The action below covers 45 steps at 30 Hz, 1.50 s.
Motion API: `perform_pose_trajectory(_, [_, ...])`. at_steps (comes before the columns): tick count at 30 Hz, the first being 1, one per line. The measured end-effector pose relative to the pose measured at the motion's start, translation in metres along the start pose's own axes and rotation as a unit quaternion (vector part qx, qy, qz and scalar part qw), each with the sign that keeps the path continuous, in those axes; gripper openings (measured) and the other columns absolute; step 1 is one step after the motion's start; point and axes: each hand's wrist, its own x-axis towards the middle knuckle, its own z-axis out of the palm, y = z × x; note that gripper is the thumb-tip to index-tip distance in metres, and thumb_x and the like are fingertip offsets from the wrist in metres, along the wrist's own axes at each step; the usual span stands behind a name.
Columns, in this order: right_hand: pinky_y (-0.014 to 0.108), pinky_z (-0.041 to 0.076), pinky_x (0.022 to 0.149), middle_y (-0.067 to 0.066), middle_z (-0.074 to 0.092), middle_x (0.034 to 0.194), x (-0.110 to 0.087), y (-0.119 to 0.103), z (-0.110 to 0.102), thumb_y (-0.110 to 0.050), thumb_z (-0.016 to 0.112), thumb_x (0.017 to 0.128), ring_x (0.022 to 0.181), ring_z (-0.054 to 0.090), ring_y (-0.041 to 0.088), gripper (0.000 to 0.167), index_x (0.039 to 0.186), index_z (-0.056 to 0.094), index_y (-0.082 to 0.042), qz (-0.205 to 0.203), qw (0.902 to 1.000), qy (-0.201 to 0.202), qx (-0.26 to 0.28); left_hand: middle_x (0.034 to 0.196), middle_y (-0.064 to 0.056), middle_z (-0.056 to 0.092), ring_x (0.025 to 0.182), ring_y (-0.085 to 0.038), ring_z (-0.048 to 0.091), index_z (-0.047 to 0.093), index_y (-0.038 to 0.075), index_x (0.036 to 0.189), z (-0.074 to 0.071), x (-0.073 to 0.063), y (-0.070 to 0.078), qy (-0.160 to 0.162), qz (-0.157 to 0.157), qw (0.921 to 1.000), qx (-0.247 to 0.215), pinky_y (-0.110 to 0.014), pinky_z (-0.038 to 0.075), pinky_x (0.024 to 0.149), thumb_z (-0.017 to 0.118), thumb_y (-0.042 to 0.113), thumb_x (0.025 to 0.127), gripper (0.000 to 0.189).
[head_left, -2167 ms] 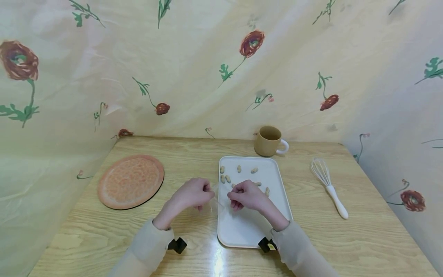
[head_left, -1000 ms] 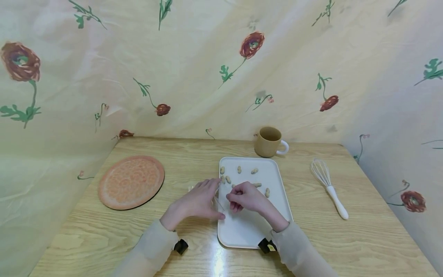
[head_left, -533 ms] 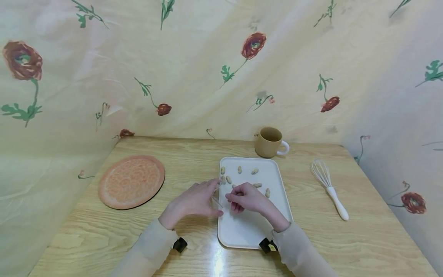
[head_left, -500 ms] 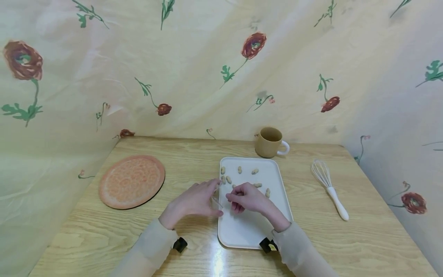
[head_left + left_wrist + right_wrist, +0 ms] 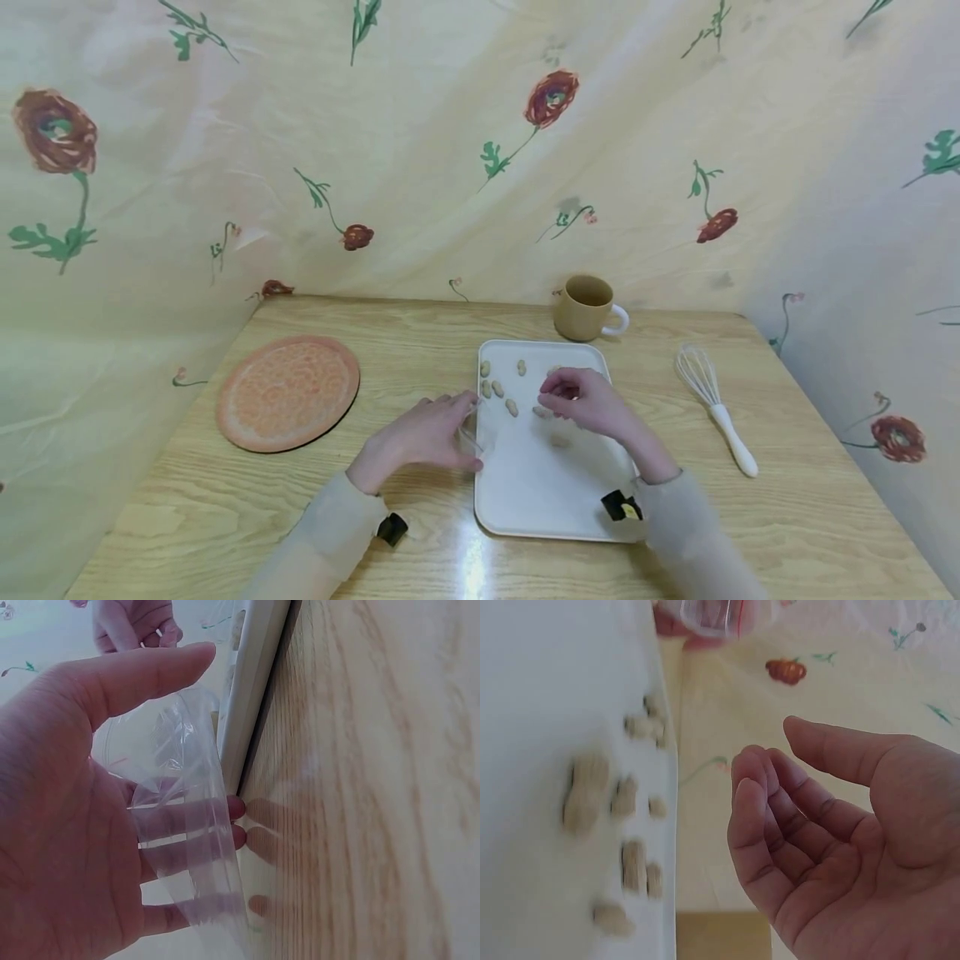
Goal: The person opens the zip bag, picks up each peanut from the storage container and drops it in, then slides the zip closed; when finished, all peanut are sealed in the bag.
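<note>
In the head view a white tray point(image 5: 540, 500) holds several unshelled peanuts point(image 5: 512, 407), mostly toward its far side. My left hand point(image 5: 423, 437) is at the tray's left edge, thumb and fingers spread around a clear plastic bag point(image 5: 468, 433). The left wrist view shows this bag point(image 5: 184, 772) between the thumb and the long, fairly straight fingers, which show through it. My right hand point(image 5: 588, 404) hovers over the tray's right part, near the peanuts. In the right wrist view, the fingers of this hand point(image 5: 817, 832) are loosely bent, the thumb stands apart, and nothing shows between them.
A tan mug point(image 5: 582, 310) with a white handle stands behind the tray. To the right lies a whisk point(image 5: 712, 404) with a white handle. On the left is a round orange-pink mat point(image 5: 288, 393). A floral cloth point(image 5: 420, 150) hangs behind the wooden table point(image 5: 405, 533).
My left hand has gone from pinching the bag to spreading thumb and fingers around it. My right hand has moved right and farther back, away from the bag, over the tray.
</note>
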Motion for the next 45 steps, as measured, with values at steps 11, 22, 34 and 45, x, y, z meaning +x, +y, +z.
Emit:
perform_pose_trajectory(11, [0.029, 0.050, 0.066, 0.006, 0.065, 0.089, -0.014, 0.039, -0.028, -0.008, 0.079, 0.084, 0.079, 0.060, 0.020, 0.024, 0.102, 0.067, 0.002, -0.007, 0.9915, 0.008, -0.129, 0.142, -0.006, 0.055, 0.128, -0.025, 0.051, 0.037, 0.008, 0.149, -0.001, -0.001, 0.002, -0.008, 0.001, 0.9998, 0.020, -0.049, 0.038, 0.105, 0.076, 0.054, 0.078, 0.093])
perform_pose_trajectory(22, [0.033, 0.050, 0.069, 0.003, 0.062, 0.089, -0.015, 0.049, -0.023, -0.009, 0.081, 0.081, 0.080, 0.058, 0.019, 0.026, 0.102, 0.069, 0.000, 0.009, 0.9820, -0.040, -0.184, 0.141, -0.007, 0.055, 0.127, -0.025, 0.051, 0.037, 0.009, 0.149, 0.000, -0.001, 0.000, -0.006, 0.001, 0.9999, 0.011, -0.050, 0.038, 0.105, 0.076, 0.053, 0.080, 0.092])
perform_pose_trajectory(34, [0.032, 0.049, 0.069, 0.001, 0.062, 0.087, -0.015, 0.051, -0.023, -0.007, 0.080, 0.082, 0.078, 0.056, 0.016, 0.023, 0.102, 0.070, -0.001, 0.015, 0.9815, -0.039, -0.187, 0.148, -0.008, 0.049, 0.133, -0.028, 0.047, 0.034, 0.009, 0.152, 0.000, -0.001, -0.001, -0.007, -0.007, 0.9999, 0.003, -0.052, 0.035, 0.109, 0.076, 0.054, 0.080, 0.094])
perform_pose_trajectory(45, [0.032, 0.048, 0.070, 0.002, 0.063, 0.087, -0.015, 0.036, -0.026, -0.011, 0.081, 0.082, 0.081, 0.058, 0.021, 0.025, 0.102, 0.071, 0.001, -0.015, 0.9856, -0.027, -0.166, 0.146, -0.008, 0.051, 0.131, -0.028, 0.048, 0.035, 0.009, 0.151, 0.001, 0.000, -0.002, -0.007, -0.006, 0.9999, 0.005, -0.052, 0.035, 0.109, 0.076, 0.054, 0.081, 0.093])
